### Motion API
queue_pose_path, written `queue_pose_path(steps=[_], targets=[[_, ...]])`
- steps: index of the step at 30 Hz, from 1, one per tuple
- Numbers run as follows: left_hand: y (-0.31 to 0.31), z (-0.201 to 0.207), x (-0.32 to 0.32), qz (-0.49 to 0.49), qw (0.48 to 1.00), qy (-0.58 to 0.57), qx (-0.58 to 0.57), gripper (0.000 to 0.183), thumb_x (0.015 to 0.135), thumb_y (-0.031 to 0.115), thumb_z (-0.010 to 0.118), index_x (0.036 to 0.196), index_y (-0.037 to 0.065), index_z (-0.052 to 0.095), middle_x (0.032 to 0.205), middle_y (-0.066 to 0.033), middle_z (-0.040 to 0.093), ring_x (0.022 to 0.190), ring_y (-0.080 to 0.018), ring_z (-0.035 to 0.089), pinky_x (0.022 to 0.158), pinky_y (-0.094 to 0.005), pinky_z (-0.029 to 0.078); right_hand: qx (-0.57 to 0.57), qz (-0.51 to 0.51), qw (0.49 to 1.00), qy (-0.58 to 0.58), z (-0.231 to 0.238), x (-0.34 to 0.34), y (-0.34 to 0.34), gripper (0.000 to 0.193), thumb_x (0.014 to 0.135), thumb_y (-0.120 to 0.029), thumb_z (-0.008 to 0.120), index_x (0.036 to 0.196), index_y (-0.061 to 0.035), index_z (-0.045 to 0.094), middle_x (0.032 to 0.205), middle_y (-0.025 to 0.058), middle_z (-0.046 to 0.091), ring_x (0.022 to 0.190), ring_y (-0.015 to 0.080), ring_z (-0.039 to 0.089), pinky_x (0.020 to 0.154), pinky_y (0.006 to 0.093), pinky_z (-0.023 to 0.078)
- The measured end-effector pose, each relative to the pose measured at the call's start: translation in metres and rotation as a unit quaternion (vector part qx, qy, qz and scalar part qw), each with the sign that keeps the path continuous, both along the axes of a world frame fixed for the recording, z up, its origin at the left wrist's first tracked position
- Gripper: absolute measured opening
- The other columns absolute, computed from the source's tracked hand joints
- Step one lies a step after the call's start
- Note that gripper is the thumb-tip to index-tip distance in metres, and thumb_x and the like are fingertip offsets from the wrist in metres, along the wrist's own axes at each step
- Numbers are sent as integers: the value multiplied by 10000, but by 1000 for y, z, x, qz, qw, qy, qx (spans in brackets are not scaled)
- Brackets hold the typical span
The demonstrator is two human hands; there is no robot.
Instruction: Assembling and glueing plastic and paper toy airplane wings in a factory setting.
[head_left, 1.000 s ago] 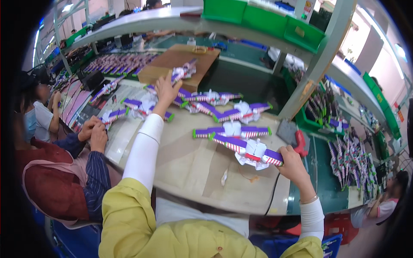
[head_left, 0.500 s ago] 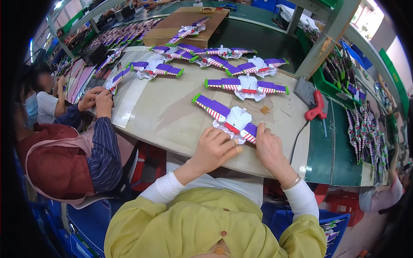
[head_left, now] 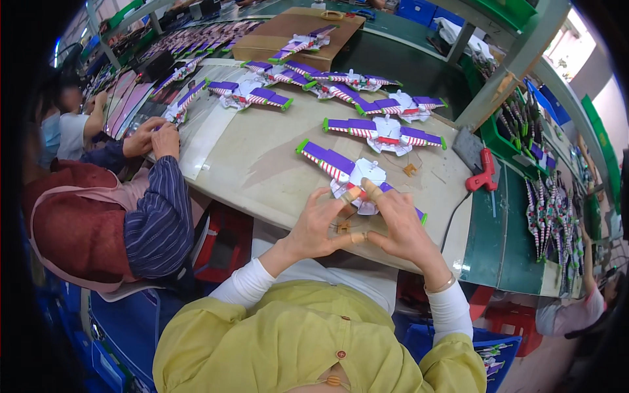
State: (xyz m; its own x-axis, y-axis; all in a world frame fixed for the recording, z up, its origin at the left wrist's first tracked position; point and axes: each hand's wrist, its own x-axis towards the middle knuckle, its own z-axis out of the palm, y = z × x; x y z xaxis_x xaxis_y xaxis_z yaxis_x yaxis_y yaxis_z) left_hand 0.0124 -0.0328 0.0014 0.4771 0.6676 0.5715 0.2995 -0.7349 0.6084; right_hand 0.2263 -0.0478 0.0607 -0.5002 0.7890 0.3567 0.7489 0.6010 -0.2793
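A toy wing pack (head_left: 325, 160) with purple panels, red-and-white striped edges, green tips and a white middle lies tilted before me. My left hand (head_left: 316, 226) grips its near left edge with bent fingers. My right hand (head_left: 405, 226) curls over its right side, fingers on the white middle and hiding much of the right wing. Tan covers sit on some fingertips. Between my hands, below the pack, shows a small copper-coloured part (head_left: 343, 226) with thin wires. Just beyond lies a second wing pack (head_left: 385, 133).
Several more wing packs (head_left: 247, 95) spread across the pale table (head_left: 229, 187). A red glue gun (head_left: 483, 173) rests at the right, its cord trailing nearby. Another wired part (head_left: 410, 169) lies loose. A cardboard box (head_left: 282, 42) stands behind; a co-worker's hands (head_left: 154, 139) work at the left.
My right hand has moved left from the right wing onto the white middle, nearer my left hand. The copper-coloured part now shows between them. The whole view has shifted slightly.
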Motion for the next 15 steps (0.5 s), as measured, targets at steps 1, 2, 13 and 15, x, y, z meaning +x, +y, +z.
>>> queue_pose_path(steps=[1, 2, 13, 15], targets=[[-6, 0, -2, 31, 999, 1, 30, 609, 782, 288, 767, 1284, 53, 516, 977, -70, 636, 852, -202, 619, 1001, -423, 345, -133, 28, 989, 65, -3, -2, 3, 843, 650, -127, 757, 1413, -40, 410, 1052, 109, 620, 938, 230, 536, 818, 345, 399], [-9, 0, -4, 62, 996, 1, 62, 629, 768, 291, 778, 1282, 49, 506, 1059, -84, 621, 898, -206, 613, 1005, -421, 342, -261, 56, 955, 126, -7, -3, 8, 831, 672, -116, 764, 1420, -41, 411, 964, 86, 648, 891, 208, 530, 791, 329, 411], [-8, -11, -6, 42, 993, -61, -91, 131, 804, 115, 714, 832, 29, 618, 1031, -78, 659, 827, -189, 608, 783, -328, 422, -191, -144, 935, 262, -44, -15, 7, 575, 779, -84, 737, 1297, 16, 506, 675, 33, 569, 636, 97, 525, 605, 263, 428], [-9, -10, 3, 9, 980, -116, -163, 109, 828, 90, 699, 885, 25, 632, 1014, -63, 662, 813, -151, 597, 737, -295, 446, -84, -115, 967, 212, -50, -24, 0, 603, 730, -54, 745, 1282, 17, 515, 665, 58, 527, 631, 197, 529, 631, 335, 417]])
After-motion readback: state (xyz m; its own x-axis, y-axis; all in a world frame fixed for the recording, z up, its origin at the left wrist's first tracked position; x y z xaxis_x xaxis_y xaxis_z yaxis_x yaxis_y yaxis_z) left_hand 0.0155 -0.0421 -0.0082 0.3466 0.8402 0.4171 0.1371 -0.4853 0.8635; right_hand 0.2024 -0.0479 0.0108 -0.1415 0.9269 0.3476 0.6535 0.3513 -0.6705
